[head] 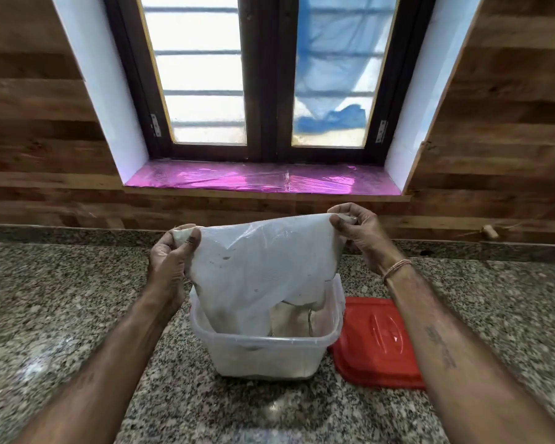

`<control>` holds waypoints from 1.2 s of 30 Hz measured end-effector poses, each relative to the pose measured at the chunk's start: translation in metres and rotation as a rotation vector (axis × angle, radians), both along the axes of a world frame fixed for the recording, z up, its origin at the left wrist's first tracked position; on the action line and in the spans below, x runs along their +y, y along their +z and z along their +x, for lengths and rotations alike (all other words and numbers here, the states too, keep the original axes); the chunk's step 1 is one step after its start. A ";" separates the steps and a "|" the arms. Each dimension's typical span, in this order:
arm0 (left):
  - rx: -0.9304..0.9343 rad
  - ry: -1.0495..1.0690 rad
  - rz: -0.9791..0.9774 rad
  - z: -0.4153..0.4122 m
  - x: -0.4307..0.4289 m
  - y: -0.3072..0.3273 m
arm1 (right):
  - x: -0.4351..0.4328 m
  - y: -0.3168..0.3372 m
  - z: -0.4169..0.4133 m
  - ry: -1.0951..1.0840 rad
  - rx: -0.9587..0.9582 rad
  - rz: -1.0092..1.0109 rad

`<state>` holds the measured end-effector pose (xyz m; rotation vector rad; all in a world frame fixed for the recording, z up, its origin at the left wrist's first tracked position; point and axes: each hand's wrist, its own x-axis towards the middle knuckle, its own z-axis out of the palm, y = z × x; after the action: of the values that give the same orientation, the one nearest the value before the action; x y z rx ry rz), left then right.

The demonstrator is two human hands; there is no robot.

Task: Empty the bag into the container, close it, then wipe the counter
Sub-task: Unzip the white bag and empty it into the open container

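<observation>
Left grip (pixel 170 254): thumb and curled fingers pinch the upper left corner of the bag, back of the hand towards the camera
Right grip (pixel 362 235): thumb and fingertips pinch the upper right corner, held a little higher than the left
Bag: a translucent white, thin plastic bag (pixel 263 267), crinkled and dusted pale, with a few small dark specks; it is stretched between the two grips and its lower end hangs inside the container
Container: a clear, squarish plastic tub (pixel 263 357) with rounded corners and a rolled rim, standing open on the bench right under the bag; pale contents lie in its bottom, what they are cannot be told
Lid: a red, glossy plastic lid (pixel 378 341) with a raised moulded oval, lying flat on the bench, touching the tub's right side
Wrist: a thin band of pinkish thread (pixel 396 269) around the right wrist
Writing: dark tattoo marks (pixel 441 350) on the right forearm, too blurred to read
Bench: speckled grey polished granite (pixel 61 299) with a low upstand at the back
Behind: wood-grain wall panels (pixel 29 139); a dark-framed window with frosted panes (pixel 205 75); shiny pink film (pixel 253 179) covering the sill
</observation>
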<state>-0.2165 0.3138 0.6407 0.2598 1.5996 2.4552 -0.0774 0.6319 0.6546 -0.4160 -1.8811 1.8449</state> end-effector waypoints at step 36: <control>0.847 0.061 -0.952 0.041 0.111 0.071 | -0.019 0.032 0.012 -0.149 0.000 0.107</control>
<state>-0.1751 0.4248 0.7118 1.1540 2.8772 1.3432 -0.0654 0.6130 0.6862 -0.5052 -1.8846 1.6403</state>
